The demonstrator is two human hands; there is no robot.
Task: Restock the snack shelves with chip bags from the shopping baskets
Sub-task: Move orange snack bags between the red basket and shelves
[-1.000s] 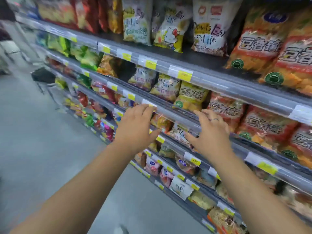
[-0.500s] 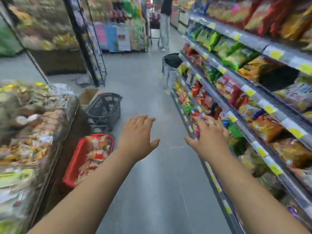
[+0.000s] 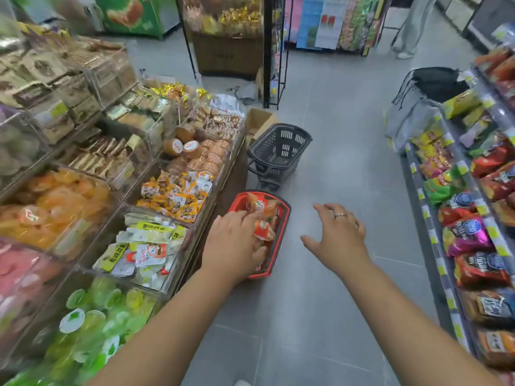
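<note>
While left hand [image 3: 232,242] and right hand [image 3: 338,235] spread open-fingered, one red basket [image 3: 286,211] and one black basket [image 3: 278,149] stand.

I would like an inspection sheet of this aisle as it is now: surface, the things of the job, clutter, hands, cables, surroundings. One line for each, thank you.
Surface: grey tiled floor.
Job's things: red basket on the floor, holding chip bags; black basket behind it looks empty; snack shelves on the right are stocked.
Clutter: open cardboard box beside the black basket; black bag at the far shelf end.
Hands: left hand over the chip bags, fingers spread, no grip seen; right hand open above the floor, holding nothing.
Cables: nothing seen.
Surroundings: clear bins of sweets on the left; another person far down the aisle.
</note>
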